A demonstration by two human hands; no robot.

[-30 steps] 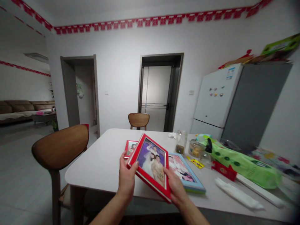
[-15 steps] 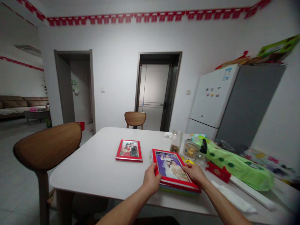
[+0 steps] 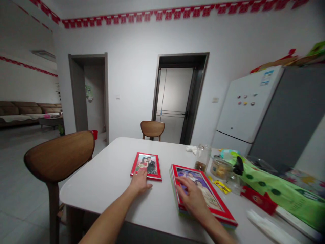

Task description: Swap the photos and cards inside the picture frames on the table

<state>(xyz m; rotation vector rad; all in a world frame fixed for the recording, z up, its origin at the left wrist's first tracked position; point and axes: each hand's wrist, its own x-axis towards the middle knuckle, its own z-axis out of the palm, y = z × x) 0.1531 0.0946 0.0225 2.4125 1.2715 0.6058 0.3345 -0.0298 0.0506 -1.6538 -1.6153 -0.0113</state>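
Observation:
A small red picture frame (image 3: 159, 169) with a photo of a couple lies flat on the white table. My left hand (image 3: 140, 181) reaches over its near edge, fingers stretched out and thumb apart; I cannot tell whether the fingertips touch it. To the right lies a larger red picture frame (image 3: 215, 195) with a purple wedding photo, on top of a stack with pale green and white edges. My right hand (image 3: 194, 198) is over the left part of this larger frame, its fingers loosely bent and apart, gripping nothing.
Behind the stack stand a glass jar (image 3: 203, 157) with brown contents and a round clear tub (image 3: 220, 167). A yellow packet (image 3: 222, 187), a red box (image 3: 258, 200) and a green bag (image 3: 276, 183) lie at the right. Wooden chairs (image 3: 61, 154) stand at the table (image 3: 101, 179).
My left hand has left the larger frame and moved left to the small one. My right hand has shifted from its right edge onto its left part. The view has turned slightly left.

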